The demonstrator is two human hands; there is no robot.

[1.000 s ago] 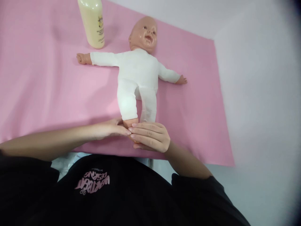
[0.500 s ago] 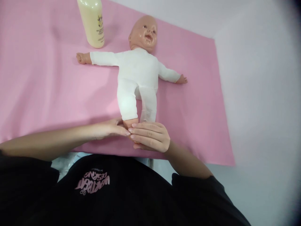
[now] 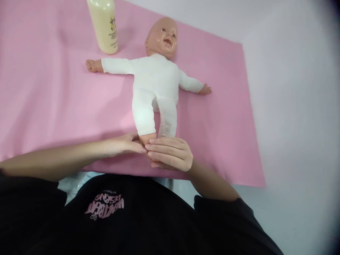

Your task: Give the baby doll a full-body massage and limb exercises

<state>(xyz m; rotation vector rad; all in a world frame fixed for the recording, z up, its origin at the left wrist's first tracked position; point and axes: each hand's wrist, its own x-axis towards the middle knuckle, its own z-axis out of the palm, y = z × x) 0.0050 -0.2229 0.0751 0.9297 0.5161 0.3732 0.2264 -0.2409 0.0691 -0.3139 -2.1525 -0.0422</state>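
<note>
- Here's the doll (image 3: 156, 79), on its back in the middle of the frame, white cloth body, head (image 3: 161, 39) toward the top, legs pointing down toward the wearer.
- And the left hand (image 3: 123, 146), in from the left at lower centre, is grasping the doll's bare lower leg (image 3: 147, 138): thumb on the near side, the other fingers mostly hidden behind it.
- The right hand (image 3: 172, 154) comes from the lower right, closed around that same foot, fingers laid side by side across the front, their tips right by the left thumb!
- Behind that right hand, the doll's other foot is hidden from us.
- Look at those arms, spread wide: one small fist (image 3: 95, 66) left of centre, one little hand (image 3: 205, 89) to the right.
- Up in the upper left, a pale yellow bottle (image 3: 104, 30) stands upright near the doll's outstretched arm, its top cut off by the frame.
- Under it all, a pink sheet (image 3: 217, 138), with a pale surface (image 3: 294, 124) off to the right.
- Along the bottom, a black shirt (image 3: 154, 219) with pink lettering (image 3: 107, 206).
</note>
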